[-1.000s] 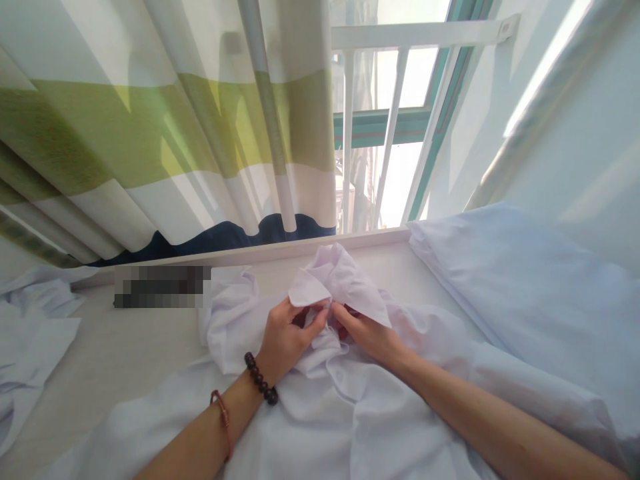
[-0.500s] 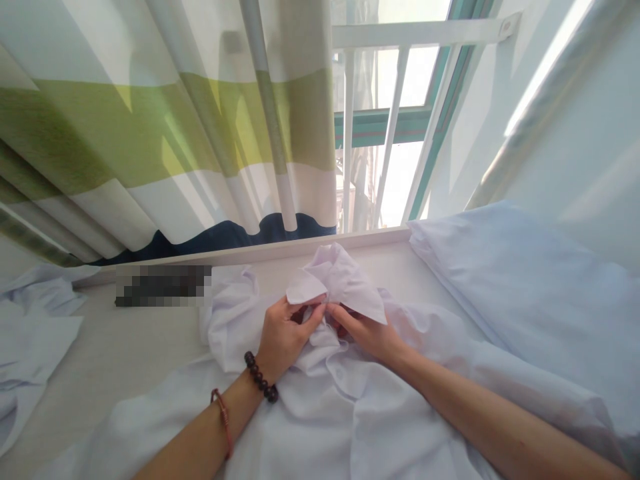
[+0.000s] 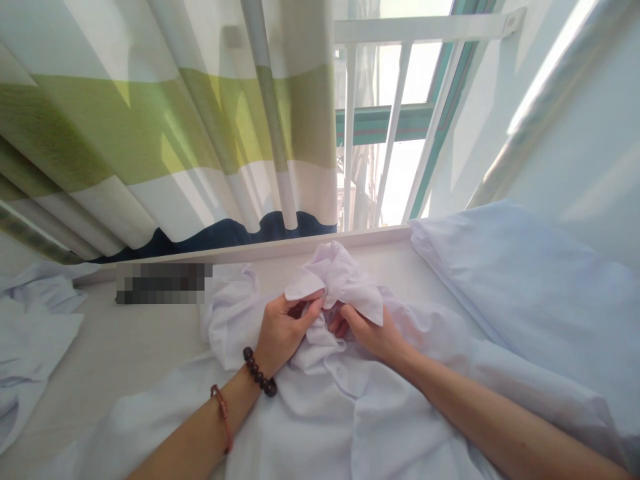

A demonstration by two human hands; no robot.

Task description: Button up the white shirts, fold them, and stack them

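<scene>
A white collared shirt lies spread and rumpled in front of me, its collar end bunched up toward the window. My left hand pinches the cloth just under the left collar point, thumb against fingers. Close beside it, my right hand is under the right collar flap, with its fingers curled against the front of the shirt near the neck. The flap covers part of that hand. A small gap separates the two hands. Dark beads and a reddish band circle my left wrist.
Folded white cloth lies at the right, and more white cloth at the left. A blurred-out dark object rests near the back ledge. Behind stand a green-and-white curtain and white window bars.
My right hand's fingertips have drawn back slightly to the right, away from my left hand's. The left hand keeps its pinch in nearly the same spot.
</scene>
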